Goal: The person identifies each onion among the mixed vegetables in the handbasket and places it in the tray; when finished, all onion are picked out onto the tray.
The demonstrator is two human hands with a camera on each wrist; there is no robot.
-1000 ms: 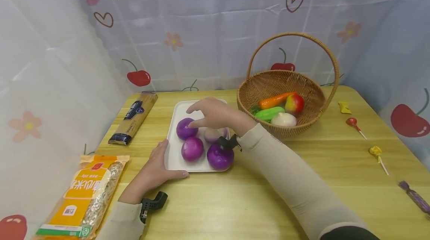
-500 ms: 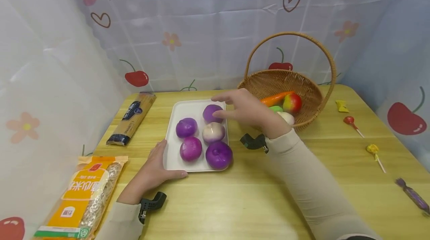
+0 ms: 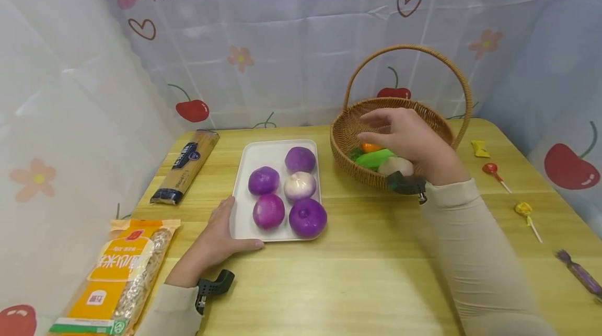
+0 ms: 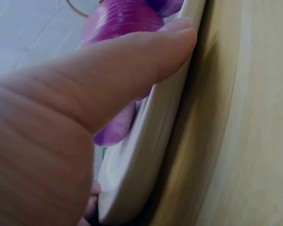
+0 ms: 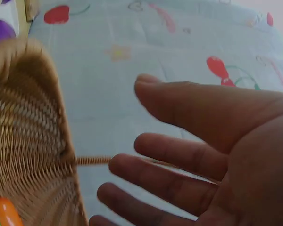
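Observation:
In the head view, a white tray [image 3: 251, 153] carries purple onions, among them a magenta one [image 3: 268, 211] and a dark one [image 3: 308, 218], plus a cream-and-purple turnip-like vegetable [image 3: 300, 186]. My left hand [image 3: 217, 234] rests at its near left corner. The thumb [image 4: 146, 56] lies straight along the front rim, and the other fingers follow the left side, mostly hidden in the left wrist view. Over the wicker basket [image 3: 345, 142] hovers my right hand [image 3: 409, 135], holding nothing, its fingers [image 5: 165, 179] loosely extended and the thumb apart.
The basket, with its tall arched handle [image 3: 463, 85], contains a green vegetable [image 3: 373, 159], an orange carrot [image 3: 370, 147] and a whitish bulb [image 3: 396, 166]. Spaghetti [image 3: 185, 166] and an orange noodle package [image 3: 115, 273] lie at left. Candies and lollipops [image 3: 523, 209] line the right.
My right hand has let go of a purple onion at the tray's back right and moved right, over the basket. My left hand has stayed at the tray's corner.

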